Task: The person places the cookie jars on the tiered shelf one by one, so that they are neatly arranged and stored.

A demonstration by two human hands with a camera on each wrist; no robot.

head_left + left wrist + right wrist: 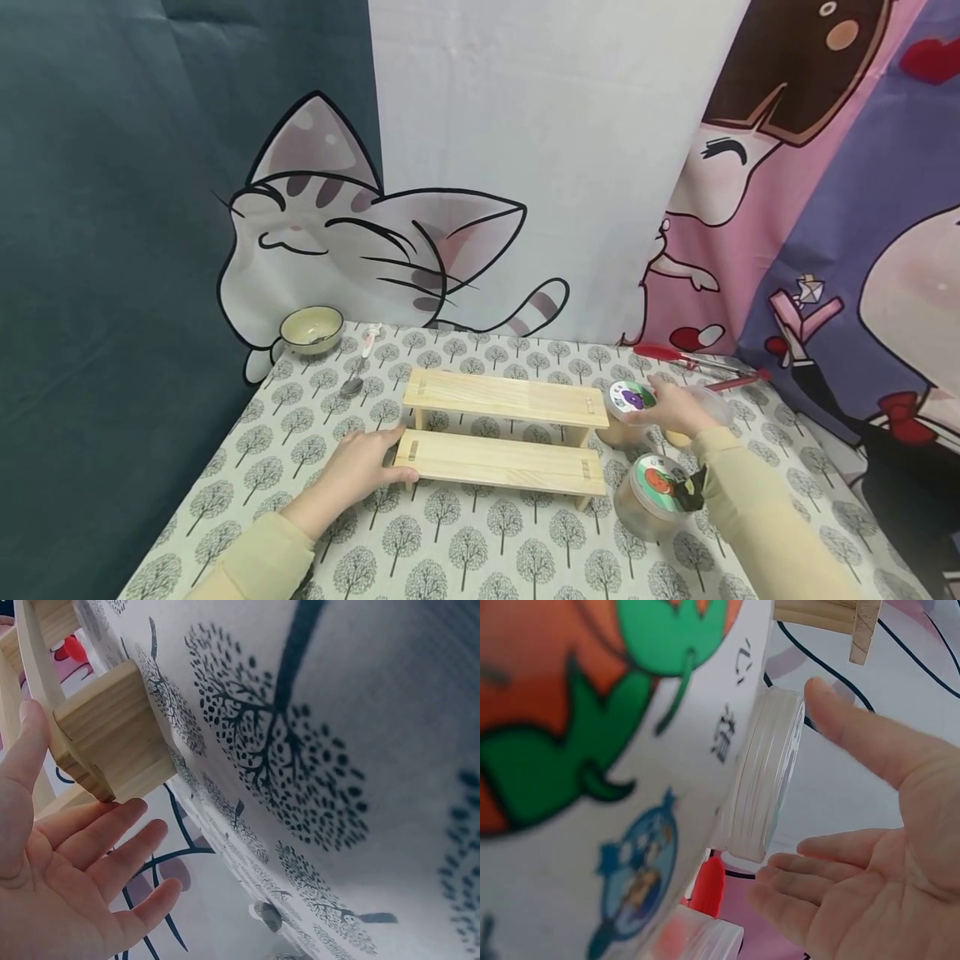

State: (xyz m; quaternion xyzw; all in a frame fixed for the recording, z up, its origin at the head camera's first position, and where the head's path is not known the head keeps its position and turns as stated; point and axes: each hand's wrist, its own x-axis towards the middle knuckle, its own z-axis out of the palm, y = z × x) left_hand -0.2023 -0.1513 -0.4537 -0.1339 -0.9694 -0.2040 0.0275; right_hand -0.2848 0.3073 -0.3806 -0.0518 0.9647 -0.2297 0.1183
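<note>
My left hand grips the left end of a two-tier wooden shelf. In the left wrist view its thumb lies at one edge of the light board and the index finger at the opposite corner, the other fingers spread. My right hand reaches over a clear jar whose lid has a purple picture. Seen from the right wrist, thumb and straight fingers span this lid close to its rim. Nearer me stands another jar with a red-and-green lid; its label fills much of the right wrist view.
Partly behind the right hand is a third clear container. Red-handled tongs lie at the back right. At the back left are a pale green bowl and a spoon. A tree-print cloth covers the table, with printed curtains behind.
</note>
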